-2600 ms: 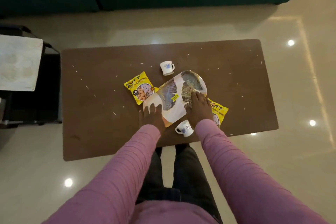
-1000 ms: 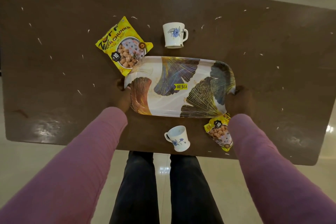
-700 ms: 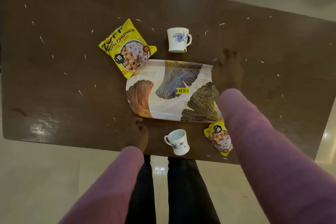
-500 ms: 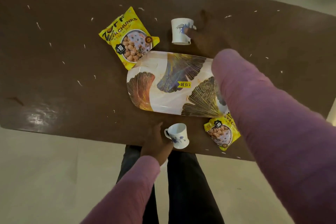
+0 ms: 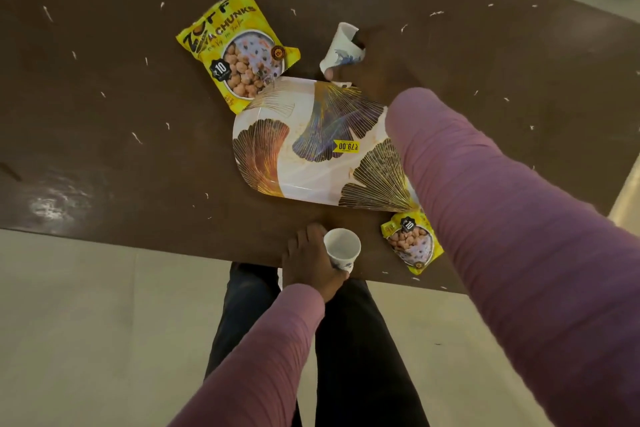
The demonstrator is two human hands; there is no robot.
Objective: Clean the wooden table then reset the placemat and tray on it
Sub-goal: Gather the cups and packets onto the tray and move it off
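Observation:
A white tray with gold and blue leaf prints lies in the middle of the dark wooden table. Beyond its far edge my right hand grips a white floral cup, tilted and lifted off the table. Near the table's front edge my left hand is curled round a second white cup. White crumbs are scattered over the wood. No placemat shows.
A large yellow snack packet lies left of the far cup, touching the tray's far-left corner. A smaller yellow packet lies by the front edge, right of the near cup. Pale floor and my legs are below the table edge.
Both hands left the tray's ends. My right hand reached over the tray, took the far cup and tipped it up. My left hand dropped back and closed round the near cup.

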